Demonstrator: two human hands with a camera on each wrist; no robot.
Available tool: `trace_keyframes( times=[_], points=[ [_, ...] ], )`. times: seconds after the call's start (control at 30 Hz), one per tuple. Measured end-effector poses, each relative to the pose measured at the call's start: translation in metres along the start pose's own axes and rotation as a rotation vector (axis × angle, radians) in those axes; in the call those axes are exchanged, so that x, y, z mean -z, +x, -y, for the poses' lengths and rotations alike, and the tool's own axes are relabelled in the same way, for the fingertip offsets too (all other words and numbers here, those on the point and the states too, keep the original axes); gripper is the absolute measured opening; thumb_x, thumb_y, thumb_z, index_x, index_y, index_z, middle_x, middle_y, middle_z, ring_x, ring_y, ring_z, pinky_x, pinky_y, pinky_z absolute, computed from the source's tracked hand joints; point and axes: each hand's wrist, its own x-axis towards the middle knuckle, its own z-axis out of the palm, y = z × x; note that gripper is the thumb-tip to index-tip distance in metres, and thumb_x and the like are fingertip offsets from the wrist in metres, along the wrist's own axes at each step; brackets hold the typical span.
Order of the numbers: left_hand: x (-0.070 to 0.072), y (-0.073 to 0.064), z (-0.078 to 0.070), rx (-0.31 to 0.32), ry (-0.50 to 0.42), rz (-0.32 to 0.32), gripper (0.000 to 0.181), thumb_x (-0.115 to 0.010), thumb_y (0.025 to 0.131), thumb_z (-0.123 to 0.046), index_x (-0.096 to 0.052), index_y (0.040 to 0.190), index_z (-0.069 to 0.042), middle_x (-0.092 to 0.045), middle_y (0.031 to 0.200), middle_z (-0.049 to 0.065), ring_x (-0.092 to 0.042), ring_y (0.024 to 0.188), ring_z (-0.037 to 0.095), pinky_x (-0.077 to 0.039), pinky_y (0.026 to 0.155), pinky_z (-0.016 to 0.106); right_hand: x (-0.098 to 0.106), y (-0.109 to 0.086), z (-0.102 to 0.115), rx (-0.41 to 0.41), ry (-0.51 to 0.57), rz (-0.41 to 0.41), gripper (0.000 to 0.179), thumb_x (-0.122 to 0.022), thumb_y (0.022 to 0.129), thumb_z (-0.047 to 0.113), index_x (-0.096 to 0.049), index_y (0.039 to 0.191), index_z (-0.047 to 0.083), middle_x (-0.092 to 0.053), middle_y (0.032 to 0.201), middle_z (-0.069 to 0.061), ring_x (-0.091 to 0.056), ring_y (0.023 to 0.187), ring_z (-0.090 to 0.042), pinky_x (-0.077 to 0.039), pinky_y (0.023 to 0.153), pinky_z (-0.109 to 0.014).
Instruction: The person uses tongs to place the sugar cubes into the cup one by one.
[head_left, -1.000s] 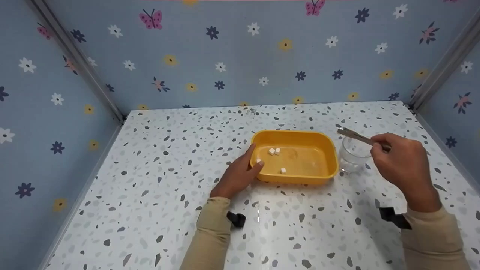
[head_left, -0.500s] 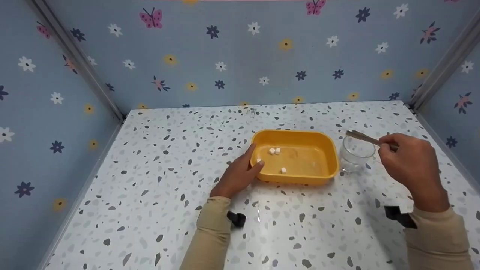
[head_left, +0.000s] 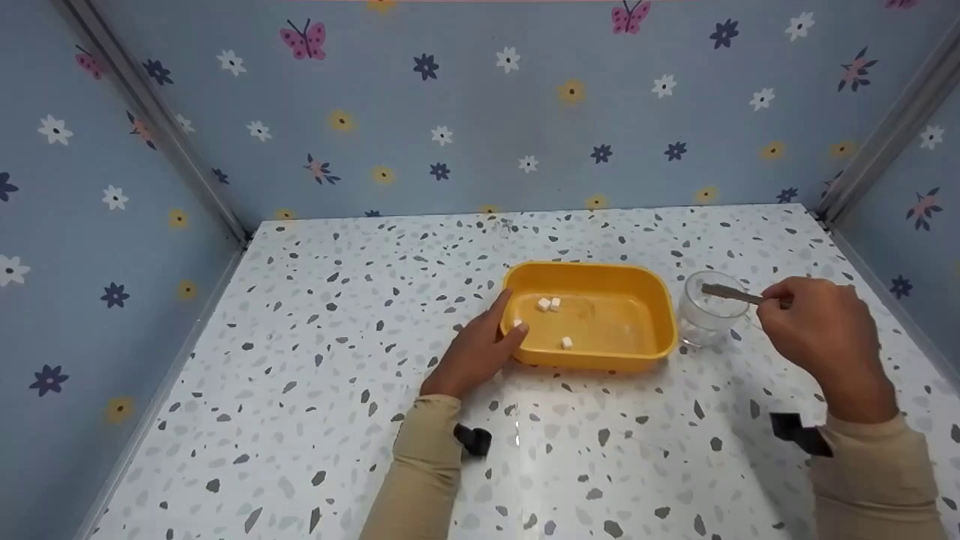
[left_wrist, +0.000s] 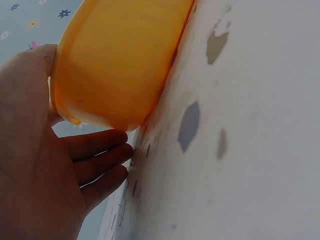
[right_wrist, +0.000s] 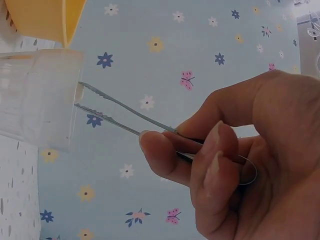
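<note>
My left hand (head_left: 472, 349) grips the left end of a yellow plastic tub (head_left: 592, 363), thumb over the rim and index finger along the outer wall. In the left wrist view the other fingers (left_wrist: 102, 157) lie beside its base. Several small white cubes (head_left: 566, 343) lie in the tub. My right hand (head_left: 821, 341) pinches a pair of metal tongs (head_left: 731, 293) with serrated tips. The tips are at the mouth of a clear drinking glass (head_left: 701, 334). A small pale piece (right_wrist: 80, 91) shows by the tips in the right wrist view, partly hidden by the glass.
The glass stands close to the tub's right end. Beneath everything is a white speckled tabletop (head_left: 337, 337). Blue flowered panels (head_left: 480, 97) enclose the back and both sides. A black strap mount (head_left: 801, 435) sits on the right wrist, another (head_left: 472, 439) on the left.
The right hand has shifted right, and the tongs' tips have moved right and come down to the glass's mouth. The left hand, tub and cubes have stayed in place.
</note>
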Motion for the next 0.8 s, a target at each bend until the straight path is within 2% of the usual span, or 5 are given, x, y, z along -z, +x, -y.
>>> trace_keyframes(
  times=[0.2,0.33,0.57,0.8],
  points=[
    [0.000,0.000,0.000,-0.004,-0.012,0.001,0.073,-0.049,0.101,-0.054,-0.012,0.162,-0.035,-0.031,0.162,-0.002,-0.038,0.141,0.018,-0.032,0.115,0.041,-0.005,0.001,0.000,-0.001,0.000,0.028,0.033,-0.048,0.088,0.010,-0.073,0.106,-0.004,-0.070,0.096,-0.024,-0.056,0.060,-0.025,-0.037,0.046,-0.035],
    [0.001,0.001,0.000,-0.008,0.006,0.003,0.075,-0.047,0.101,-0.058,-0.011,0.162,-0.035,-0.031,0.162,-0.001,-0.038,0.141,0.018,-0.032,0.114,0.041,-0.007,0.002,-0.001,0.002,-0.008,0.029,0.032,-0.050,0.087,0.010,-0.074,0.104,-0.003,-0.070,0.095,-0.022,-0.055,0.060,-0.025,-0.037,0.046,-0.035],
    [0.001,0.000,-0.001,-0.004,0.012,-0.002,0.074,-0.047,0.101,-0.058,-0.011,0.162,-0.036,-0.032,0.161,0.001,-0.037,0.142,0.020,-0.032,0.114,0.041,-0.009,0.002,-0.002,0.009,-0.020,0.047,0.029,-0.050,0.087,0.009,-0.075,0.099,0.000,-0.070,0.085,-0.016,-0.052,0.056,-0.023,-0.036,0.046,-0.035],
    [-0.001,0.001,0.001,-0.010,0.024,-0.005,0.075,-0.047,0.101,-0.057,-0.012,0.162,-0.034,-0.033,0.161,0.003,-0.038,0.142,0.021,-0.033,0.114,0.041,-0.013,0.002,-0.002,0.013,-0.022,0.082,0.024,-0.052,0.086,0.008,-0.074,0.094,-0.002,-0.069,0.081,-0.015,-0.053,0.057,-0.024,-0.037,0.046,-0.035]
  ],
)
